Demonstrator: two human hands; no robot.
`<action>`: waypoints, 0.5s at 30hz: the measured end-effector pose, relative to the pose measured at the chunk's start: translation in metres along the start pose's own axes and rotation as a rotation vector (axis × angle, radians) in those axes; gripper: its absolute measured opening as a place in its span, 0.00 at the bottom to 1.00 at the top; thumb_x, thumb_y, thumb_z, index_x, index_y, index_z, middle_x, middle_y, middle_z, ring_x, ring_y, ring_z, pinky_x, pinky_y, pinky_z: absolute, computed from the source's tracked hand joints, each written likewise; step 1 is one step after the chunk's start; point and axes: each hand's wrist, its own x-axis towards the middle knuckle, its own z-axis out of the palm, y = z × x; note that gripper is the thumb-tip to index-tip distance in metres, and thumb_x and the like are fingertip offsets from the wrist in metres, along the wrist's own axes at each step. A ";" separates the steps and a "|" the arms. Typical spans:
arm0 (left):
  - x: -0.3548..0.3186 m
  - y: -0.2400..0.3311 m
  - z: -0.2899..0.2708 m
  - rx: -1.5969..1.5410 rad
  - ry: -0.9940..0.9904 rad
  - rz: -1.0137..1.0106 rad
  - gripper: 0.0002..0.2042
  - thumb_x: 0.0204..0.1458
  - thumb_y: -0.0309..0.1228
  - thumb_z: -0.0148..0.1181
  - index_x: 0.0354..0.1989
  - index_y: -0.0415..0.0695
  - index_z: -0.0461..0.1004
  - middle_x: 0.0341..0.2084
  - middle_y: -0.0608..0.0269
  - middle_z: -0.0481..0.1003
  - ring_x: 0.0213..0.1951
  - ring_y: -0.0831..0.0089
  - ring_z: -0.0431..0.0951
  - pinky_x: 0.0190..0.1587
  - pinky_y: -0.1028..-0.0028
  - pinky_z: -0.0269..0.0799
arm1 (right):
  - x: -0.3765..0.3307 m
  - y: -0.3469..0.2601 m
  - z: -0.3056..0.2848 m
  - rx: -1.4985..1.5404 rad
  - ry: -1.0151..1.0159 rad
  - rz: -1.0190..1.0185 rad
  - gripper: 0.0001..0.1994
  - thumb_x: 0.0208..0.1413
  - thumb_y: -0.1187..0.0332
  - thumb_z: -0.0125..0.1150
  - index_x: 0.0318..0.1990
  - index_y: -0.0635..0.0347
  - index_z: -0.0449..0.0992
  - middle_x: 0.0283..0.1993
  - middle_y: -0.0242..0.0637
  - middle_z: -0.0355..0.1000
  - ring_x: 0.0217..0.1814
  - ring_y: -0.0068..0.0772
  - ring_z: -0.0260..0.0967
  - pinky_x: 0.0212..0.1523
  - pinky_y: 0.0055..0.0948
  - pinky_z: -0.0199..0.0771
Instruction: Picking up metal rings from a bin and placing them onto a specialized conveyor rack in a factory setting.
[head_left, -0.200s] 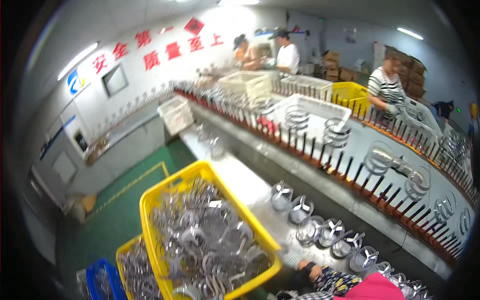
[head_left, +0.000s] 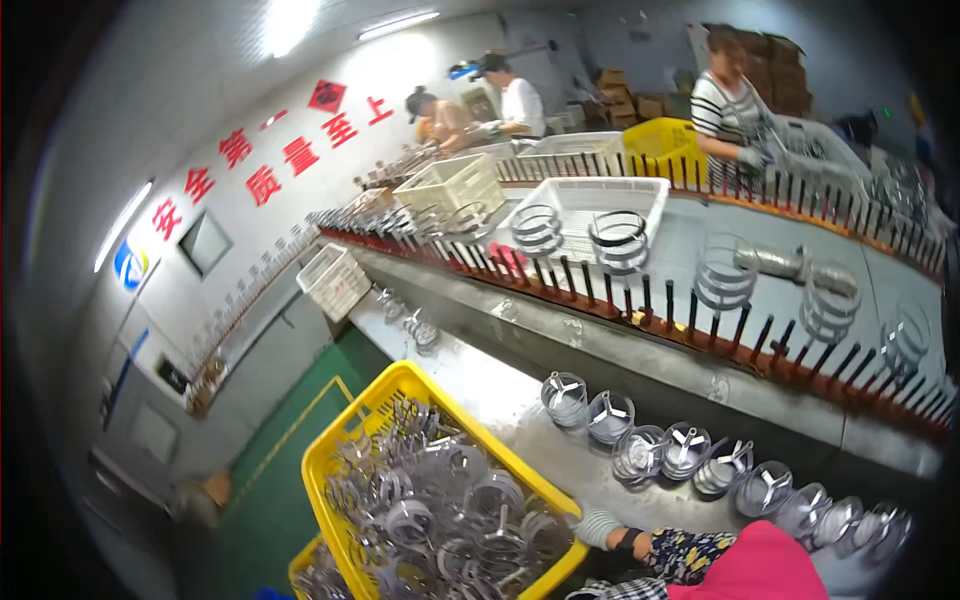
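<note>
My right hand [head_left: 599,528], in a pale striped glove with a dark band at the wrist, comes in from the lower right in a floral sleeve. It is closed at the near right corner of a large yellow basket [head_left: 480,425], its fingertips partly hidden at the rim. Thin shiny metal ring pieces [head_left: 440,490] fill the basket in a tangled heap. Right of it, a row of round ring assemblies with three-spoked tops [head_left: 687,450] stands along the metal bench [head_left: 530,440]. My left hand is out of view.
Beyond the bench runs a raised line edged with upright dark pegs [head_left: 610,290], carrying coiled rings [head_left: 725,275] and a white crate [head_left: 640,205]. A co-worker in a striped shirt [head_left: 722,110] stands across it. Green floor [head_left: 290,430] lies left of the basket.
My view has swung and tilted, so the blue bin at the lower left has nearly left the picture. My right hand stays at the basket's corner.
</note>
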 end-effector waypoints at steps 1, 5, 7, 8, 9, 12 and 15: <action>-0.003 -0.002 -0.008 0.017 -0.044 0.029 0.30 0.40 0.44 0.62 0.52 0.45 0.65 0.46 0.49 0.68 0.48 0.51 0.67 0.54 0.55 0.60 | -0.012 0.020 0.021 0.002 0.041 -0.010 0.28 0.56 0.46 0.44 0.57 0.56 0.61 0.42 0.56 0.72 0.46 0.57 0.70 0.48 0.46 0.68; 0.013 0.017 -0.006 0.038 -0.126 0.062 0.27 0.40 0.43 0.61 0.51 0.45 0.66 0.44 0.50 0.69 0.46 0.52 0.68 0.51 0.56 0.61 | -0.030 0.028 0.019 0.051 0.000 0.055 0.29 0.56 0.46 0.41 0.58 0.56 0.60 0.45 0.57 0.71 0.49 0.58 0.68 0.51 0.47 0.66; 0.019 0.018 -0.006 0.059 -0.140 0.070 0.26 0.41 0.42 0.61 0.50 0.46 0.67 0.43 0.50 0.69 0.45 0.52 0.69 0.50 0.56 0.62 | -0.025 0.037 0.021 0.112 0.017 0.013 0.29 0.56 0.45 0.42 0.58 0.56 0.60 0.46 0.57 0.71 0.50 0.57 0.67 0.51 0.46 0.65; 0.022 0.014 -0.007 0.075 -0.142 0.074 0.26 0.41 0.42 0.61 0.49 0.46 0.67 0.42 0.50 0.69 0.45 0.52 0.69 0.49 0.56 0.62 | -0.024 0.037 0.020 0.117 0.027 0.014 0.29 0.56 0.45 0.42 0.58 0.56 0.61 0.46 0.57 0.71 0.50 0.57 0.67 0.51 0.45 0.66; 0.027 0.010 -0.009 0.093 -0.139 0.079 0.25 0.41 0.42 0.61 0.49 0.46 0.67 0.42 0.51 0.70 0.44 0.52 0.69 0.48 0.57 0.63 | -0.023 0.035 0.018 0.122 0.039 0.012 0.29 0.56 0.44 0.43 0.58 0.55 0.61 0.46 0.56 0.71 0.51 0.57 0.67 0.51 0.45 0.66; 0.029 0.010 -0.007 0.123 -0.148 0.100 0.24 0.41 0.41 0.60 0.48 0.46 0.68 0.40 0.51 0.70 0.42 0.53 0.70 0.46 0.57 0.64 | -0.019 0.052 0.026 0.210 0.061 -0.025 0.27 0.54 0.46 0.46 0.55 0.54 0.65 0.47 0.56 0.70 0.51 0.57 0.67 0.51 0.44 0.66; 0.045 0.013 0.003 0.141 -0.124 0.103 0.22 0.41 0.40 0.60 0.46 0.47 0.69 0.39 0.52 0.71 0.41 0.53 0.71 0.44 0.57 0.65 | -0.006 0.055 0.019 0.245 0.008 -0.052 0.25 0.50 0.50 0.51 0.51 0.56 0.69 0.47 0.58 0.70 0.51 0.56 0.66 0.51 0.43 0.67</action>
